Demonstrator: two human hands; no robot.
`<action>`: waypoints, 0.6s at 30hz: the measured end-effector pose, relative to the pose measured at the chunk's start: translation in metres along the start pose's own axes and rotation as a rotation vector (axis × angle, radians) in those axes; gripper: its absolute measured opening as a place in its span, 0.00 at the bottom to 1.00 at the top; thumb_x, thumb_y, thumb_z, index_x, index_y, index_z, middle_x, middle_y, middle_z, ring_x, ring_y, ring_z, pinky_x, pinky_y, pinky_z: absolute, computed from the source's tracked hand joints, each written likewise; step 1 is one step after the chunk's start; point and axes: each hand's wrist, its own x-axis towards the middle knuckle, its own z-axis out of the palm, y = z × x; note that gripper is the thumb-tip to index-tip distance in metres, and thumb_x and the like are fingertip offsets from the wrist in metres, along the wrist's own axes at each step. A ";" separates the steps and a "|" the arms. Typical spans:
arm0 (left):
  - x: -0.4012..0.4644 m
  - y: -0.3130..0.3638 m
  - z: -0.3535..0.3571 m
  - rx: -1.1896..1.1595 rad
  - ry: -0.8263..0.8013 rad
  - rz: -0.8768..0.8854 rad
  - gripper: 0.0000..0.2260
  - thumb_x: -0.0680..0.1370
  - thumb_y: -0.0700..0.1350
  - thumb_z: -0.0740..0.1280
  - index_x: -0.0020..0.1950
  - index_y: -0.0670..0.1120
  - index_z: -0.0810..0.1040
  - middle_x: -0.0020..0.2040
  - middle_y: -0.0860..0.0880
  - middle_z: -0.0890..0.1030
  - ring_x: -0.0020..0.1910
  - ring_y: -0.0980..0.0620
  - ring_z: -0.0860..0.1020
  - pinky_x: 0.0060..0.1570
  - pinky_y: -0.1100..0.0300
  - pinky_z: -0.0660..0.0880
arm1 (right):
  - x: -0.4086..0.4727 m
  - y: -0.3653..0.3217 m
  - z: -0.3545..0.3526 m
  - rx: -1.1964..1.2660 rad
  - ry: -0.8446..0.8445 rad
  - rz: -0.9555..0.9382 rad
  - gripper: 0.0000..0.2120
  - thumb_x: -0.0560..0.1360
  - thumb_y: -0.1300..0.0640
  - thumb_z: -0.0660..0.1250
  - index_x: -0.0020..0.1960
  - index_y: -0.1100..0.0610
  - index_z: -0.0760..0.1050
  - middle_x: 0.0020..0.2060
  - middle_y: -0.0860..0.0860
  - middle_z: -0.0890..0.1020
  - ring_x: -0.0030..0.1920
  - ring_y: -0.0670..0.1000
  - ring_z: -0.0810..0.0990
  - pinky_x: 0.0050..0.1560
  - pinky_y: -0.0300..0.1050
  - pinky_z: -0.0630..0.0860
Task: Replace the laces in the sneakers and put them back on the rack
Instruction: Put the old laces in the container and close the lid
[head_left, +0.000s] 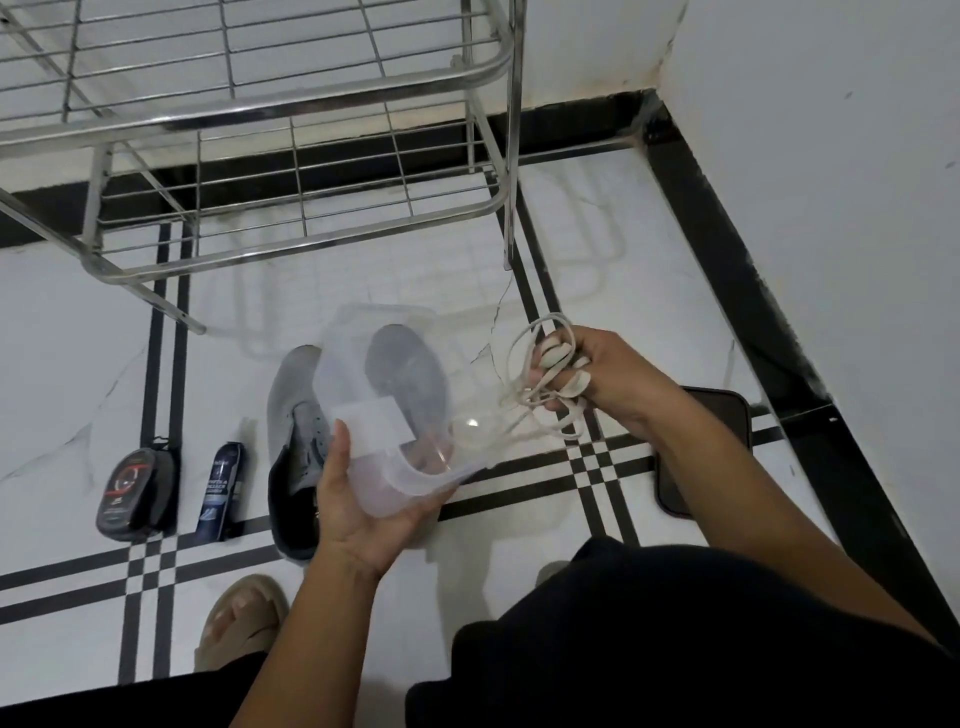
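Observation:
My left hand (358, 499) grips a clear plastic container (384, 395) from below, thumb on its near wall, tilted over the floor. My right hand (597, 379) holds a bundle of white laces (540, 374) looped around its fingers, just right of the container. Two grey sneakers lie on the tiled floor below: the left sneaker (293, 415) shows beside the container, and the right sneaker (405, 374) is seen through the clear plastic. The metal wire shoe rack (291, 104) stands beyond them with bare shelves.
A black shoe-polish sponge (136, 493) and a dark blue bottle (222, 491) stand left of the sneakers. A dark phone (717, 415) lies on the floor under my right forearm. A white wall (831, 156) closes the right side. My sandalled foot (241, 623) is below.

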 end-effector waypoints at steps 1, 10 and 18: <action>-0.001 0.006 -0.004 -0.010 0.002 0.022 0.46 0.61 0.60 0.78 0.75 0.50 0.64 0.71 0.35 0.68 0.70 0.32 0.67 0.60 0.31 0.68 | 0.008 0.007 -0.003 -0.083 0.008 0.040 0.11 0.71 0.72 0.70 0.52 0.65 0.76 0.42 0.56 0.83 0.38 0.51 0.84 0.38 0.43 0.82; -0.003 0.022 -0.017 -0.003 0.000 0.098 0.46 0.60 0.62 0.76 0.74 0.51 0.63 0.70 0.34 0.69 0.68 0.33 0.70 0.67 0.32 0.60 | 0.039 0.094 0.038 -0.733 -0.033 0.215 0.18 0.73 0.62 0.68 0.62 0.57 0.74 0.57 0.54 0.79 0.56 0.55 0.79 0.57 0.51 0.77; 0.003 0.012 -0.012 0.005 0.037 0.090 0.46 0.61 0.63 0.76 0.75 0.56 0.62 0.68 0.33 0.71 0.66 0.31 0.71 0.65 0.32 0.62 | 0.017 0.119 -0.059 -0.539 0.523 0.349 0.15 0.73 0.54 0.71 0.57 0.55 0.75 0.50 0.54 0.80 0.49 0.55 0.81 0.38 0.43 0.76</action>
